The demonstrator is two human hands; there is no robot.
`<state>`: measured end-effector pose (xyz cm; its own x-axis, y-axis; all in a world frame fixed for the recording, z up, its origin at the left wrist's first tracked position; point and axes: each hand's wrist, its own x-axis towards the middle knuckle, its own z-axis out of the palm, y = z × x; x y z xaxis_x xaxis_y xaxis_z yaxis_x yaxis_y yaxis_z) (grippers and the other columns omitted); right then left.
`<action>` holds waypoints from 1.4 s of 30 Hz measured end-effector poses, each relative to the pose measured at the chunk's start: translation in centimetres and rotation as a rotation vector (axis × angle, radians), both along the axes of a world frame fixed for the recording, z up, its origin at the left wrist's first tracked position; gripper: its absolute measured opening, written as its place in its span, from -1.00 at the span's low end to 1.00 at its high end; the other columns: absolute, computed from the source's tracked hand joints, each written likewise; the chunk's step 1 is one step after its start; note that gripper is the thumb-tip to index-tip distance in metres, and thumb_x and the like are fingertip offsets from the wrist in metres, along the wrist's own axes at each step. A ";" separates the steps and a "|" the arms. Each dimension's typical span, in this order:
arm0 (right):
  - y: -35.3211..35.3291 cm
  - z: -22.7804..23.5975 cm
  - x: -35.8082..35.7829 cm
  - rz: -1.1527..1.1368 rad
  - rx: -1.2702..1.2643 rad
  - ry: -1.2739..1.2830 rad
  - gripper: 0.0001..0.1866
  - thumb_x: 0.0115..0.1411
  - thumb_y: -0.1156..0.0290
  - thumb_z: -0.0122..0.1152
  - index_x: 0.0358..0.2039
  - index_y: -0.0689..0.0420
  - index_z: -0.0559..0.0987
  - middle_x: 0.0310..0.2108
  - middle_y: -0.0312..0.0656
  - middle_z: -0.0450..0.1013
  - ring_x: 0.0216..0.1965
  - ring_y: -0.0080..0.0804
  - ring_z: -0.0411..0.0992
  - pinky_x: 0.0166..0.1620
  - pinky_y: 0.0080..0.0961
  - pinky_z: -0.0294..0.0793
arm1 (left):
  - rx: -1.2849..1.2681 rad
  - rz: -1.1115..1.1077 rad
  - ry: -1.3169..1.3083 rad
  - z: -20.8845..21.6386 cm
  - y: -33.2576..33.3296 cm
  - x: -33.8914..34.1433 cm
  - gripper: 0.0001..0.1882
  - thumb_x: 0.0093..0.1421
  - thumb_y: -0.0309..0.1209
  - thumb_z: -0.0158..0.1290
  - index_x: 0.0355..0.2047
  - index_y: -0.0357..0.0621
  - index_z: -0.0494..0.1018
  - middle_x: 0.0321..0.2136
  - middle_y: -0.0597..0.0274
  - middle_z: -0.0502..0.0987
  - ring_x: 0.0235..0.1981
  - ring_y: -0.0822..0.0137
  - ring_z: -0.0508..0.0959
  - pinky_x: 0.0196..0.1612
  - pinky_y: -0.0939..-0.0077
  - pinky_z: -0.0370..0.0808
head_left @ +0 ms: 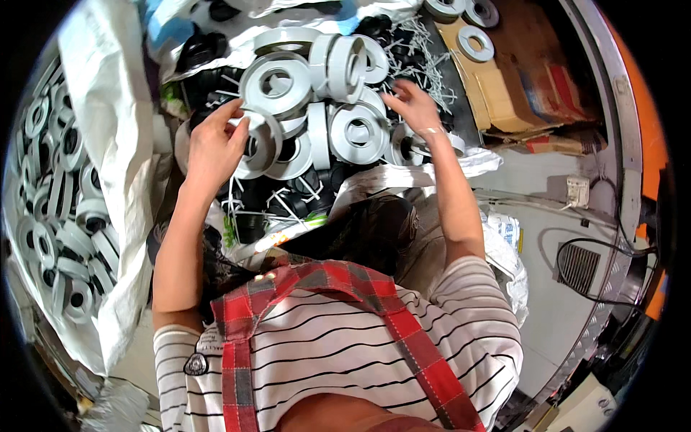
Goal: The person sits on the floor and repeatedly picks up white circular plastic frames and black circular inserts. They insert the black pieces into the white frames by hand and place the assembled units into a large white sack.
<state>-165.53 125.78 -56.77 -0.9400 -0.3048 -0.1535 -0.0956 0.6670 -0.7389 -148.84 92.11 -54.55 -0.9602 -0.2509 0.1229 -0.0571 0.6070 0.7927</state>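
My left hand (218, 142) is at the left of a pile of grey plastic rings, its thumb and fingers curved and apart beside the rim of a flanged grey ring (270, 147). I cannot make out whether the fingertips touch that ring. On the pile's right side my right hand (415, 109) hovers with its fingers spread and holds nothing. Between the hands lie a large flanged ring (253, 81), a ring standing on edge (347, 68) and another flat ring (358, 132). Black plastic parts (295, 201) and thin white plastic pieces (425, 61) lie under and around the rings.
A white woven sack (115, 144) at the left holds many similar rings (72, 237). At the upper right, a loose ring (476, 44) rests on a cardboard sheet (479, 90). A black cable (604, 299) and a vent grille (578, 268) are at the right.
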 end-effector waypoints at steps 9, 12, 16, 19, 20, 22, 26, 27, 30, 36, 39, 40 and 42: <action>14.4 -9.0 5.5 0.012 1.032 -0.310 -0.16 -0.09 -0.12 0.26 0.02 0.33 0.35 -0.01 0.14 0.36 0.03 -0.04 0.34 0.07 -0.34 0.32 | 0.171 0.227 0.135 0.7 -2.7 0.5 -0.63 0.08 -0.31 0.06 -0.12 -0.23 0.46 -0.36 0.09 0.58 -0.37 0.34 0.59 -0.24 0.50 0.49; 15.0 -9.6 4.9 -0.060 1.033 -0.382 -0.32 -0.05 -0.10 0.23 -0.13 0.28 0.51 0.02 0.14 0.33 0.05 -0.01 0.32 0.05 -0.32 0.34 | 0.189 0.250 0.188 -0.9 -4.9 1.2 -0.63 0.06 -0.29 0.07 -0.14 -0.21 0.48 -0.37 0.07 0.59 -0.39 0.30 0.60 -0.27 0.49 0.51; 13.3 -8.0 5.6 -0.199 0.975 0.009 -0.42 -0.07 -0.02 0.26 -0.13 0.14 0.52 -0.08 0.04 0.40 -0.03 -0.05 0.37 -0.02 -0.24 0.39 | 0.219 0.301 0.166 -1.2 -5.7 2.5 -0.64 0.08 -0.29 0.08 -0.14 -0.23 0.48 -0.37 0.13 0.59 -0.38 0.39 0.59 -0.25 0.53 0.50; 15.1 -7.9 4.2 -0.111 1.087 0.212 -0.47 -0.06 0.14 0.31 -0.12 0.17 0.45 -0.08 -0.03 0.33 0.02 -0.07 0.27 0.00 -0.24 0.37 | 0.165 0.272 0.133 -1.0 -5.2 2.7 -0.63 0.08 -0.29 0.07 -0.13 -0.23 0.47 -0.36 0.12 0.59 -0.36 0.40 0.58 -0.23 0.54 0.49; 16.2 -8.4 3.2 -0.083 1.090 0.311 -0.41 -0.07 0.18 0.33 -0.06 0.18 0.40 -0.09 -0.03 0.33 0.02 -0.08 0.26 0.00 -0.25 0.37 | 0.153 0.268 0.117 -1.1 -5.0 2.7 -0.63 0.09 -0.30 0.07 -0.13 -0.23 0.47 -0.36 0.12 0.59 -0.36 0.40 0.58 -0.23 0.54 0.49; 17.2 -8.9 1.1 -0.246 1.005 0.088 -0.22 -0.14 0.13 0.40 0.02 0.27 0.30 -0.02 0.05 0.33 0.05 -0.05 0.29 0.05 -0.29 0.34 | 0.145 0.264 0.104 -1.6 -4.8 2.7 -0.63 0.11 -0.32 0.07 -0.11 -0.26 0.46 -0.34 0.13 0.58 -0.35 0.42 0.56 -0.22 0.55 0.48; 20.6 -12.6 -1.8 -0.366 0.786 -0.088 0.09 -0.34 -0.02 0.51 0.08 0.40 0.21 0.01 0.17 0.33 0.06 -0.06 0.31 0.06 -0.37 0.32 | 0.116 0.260 0.001 -0.9 -3.9 2.4 -0.64 0.14 -0.36 0.06 -0.07 -0.28 0.44 -0.29 0.15 0.56 -0.31 0.47 0.53 -0.20 0.58 0.47; 21.1 -14.0 -2.6 -0.326 0.784 -0.062 0.16 -0.39 -0.03 0.53 0.11 0.40 0.16 0.03 0.17 0.31 0.09 -0.06 0.29 0.08 -0.37 0.30 | 0.108 0.262 -0.003 -1.3 -4.1 2.3 -0.64 0.15 -0.36 0.06 -0.06 -0.27 0.43 -0.30 0.15 0.56 -0.32 0.47 0.53 -0.20 0.57 0.47; 22.4 -17.3 -4.1 -0.293 0.665 0.045 0.34 -0.49 -0.05 0.57 0.19 0.38 0.01 0.10 0.18 0.23 0.15 -0.02 0.21 0.13 -0.36 0.24 | 0.078 0.261 -0.018 -1.4 -3.3 1.5 -0.64 0.14 -0.36 0.06 -0.07 -0.25 0.44 -0.32 0.14 0.57 -0.33 0.45 0.55 -0.21 0.56 0.48; 17.1 -15.6 -3.1 -0.343 0.474 -0.281 0.37 -0.44 -0.13 0.52 0.22 0.39 -0.06 0.07 0.20 0.25 0.08 -0.07 0.28 0.07 -0.40 0.30 | 0.064 0.210 -0.053 -1.8 -1.5 -0.3 -0.62 0.13 -0.36 0.04 -0.06 -0.25 0.42 -0.34 0.13 0.57 -0.38 0.42 0.57 -0.25 0.56 0.50; 15.0 -17.2 -2.1 -0.167 0.340 -0.206 0.25 -0.40 0.03 0.53 0.18 0.46 0.05 0.12 0.22 0.19 0.15 -0.07 0.21 0.17 -0.46 0.18 | 0.014 0.161 -0.032 -2.8 -1.4 -0.9 -0.64 0.12 -0.36 0.04 -0.07 -0.22 0.43 -0.34 0.12 0.57 -0.38 0.38 0.58 -0.27 0.53 0.50; 13.9 -15.5 -2.3 -0.130 0.331 -0.194 0.23 -0.39 0.04 0.53 0.17 0.47 0.07 0.12 0.23 0.19 0.16 -0.08 0.20 0.17 -0.46 0.17 | 0.002 0.156 -0.019 -2.7 -1.4 -0.7 -0.64 0.12 -0.36 0.05 -0.07 -0.21 0.43 -0.34 0.12 0.57 -0.38 0.37 0.59 -0.27 0.53 0.50; 12.2 -13.3 -1.8 -0.074 0.314 -0.163 0.19 -0.38 0.07 0.52 0.15 0.49 0.11 0.11 0.23 0.20 0.16 -0.09 0.20 0.17 -0.47 0.17 | -0.009 0.145 -0.027 -2.2 -0.8 -0.7 -0.67 0.16 -0.38 0.04 -0.06 -0.18 0.43 -0.33 0.18 0.57 -0.35 0.49 0.54 -0.25 0.59 0.47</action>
<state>-167.33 137.97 -70.06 -0.9132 -0.1511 -0.3785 0.0634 0.8647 -0.4982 -149.53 91.28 -56.78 -0.9168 -0.3866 0.1005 -0.1662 0.5979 0.7841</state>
